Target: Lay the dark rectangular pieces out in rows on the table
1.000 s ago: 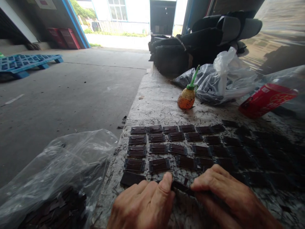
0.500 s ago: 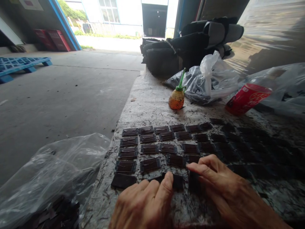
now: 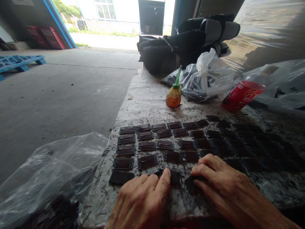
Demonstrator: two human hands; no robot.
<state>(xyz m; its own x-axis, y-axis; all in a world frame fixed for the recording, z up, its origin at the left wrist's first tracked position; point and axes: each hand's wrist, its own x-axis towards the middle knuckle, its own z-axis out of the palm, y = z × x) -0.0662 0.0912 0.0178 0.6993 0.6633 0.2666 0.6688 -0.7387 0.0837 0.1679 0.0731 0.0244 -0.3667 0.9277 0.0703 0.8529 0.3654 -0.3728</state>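
Head view: close work at the near edge of a pale, littered tabletop (image 3: 140, 92). Left hand (image 3: 144, 200) palm down, foremost digit pressed onto a flat black piece (image 3: 175, 177); other fingertips out of sight, so impossible to tell whether pinching or only pressing. Right hand (image 3: 221, 181) near it, thumb and fingertips brought together, pinching a second black piece (image 3: 190, 184) low over the tabletop, slightly askew and apart from the first. Off to the left, a plain black strip (image 3: 121, 177) lying flat. Beyond the knuckles, rows of dark pieces (image 3: 147, 162), those at left glossily streaked. Farther back, an orange squat bottle (image 3: 173, 97) with a green spout.

For good handling, as a judgement: press lightly on the left, without dragging; pinch near the edge on the right; square up the skewed piece before letting go; keep knuckles clear of the rows, for fear of smearing or shifting anything there.
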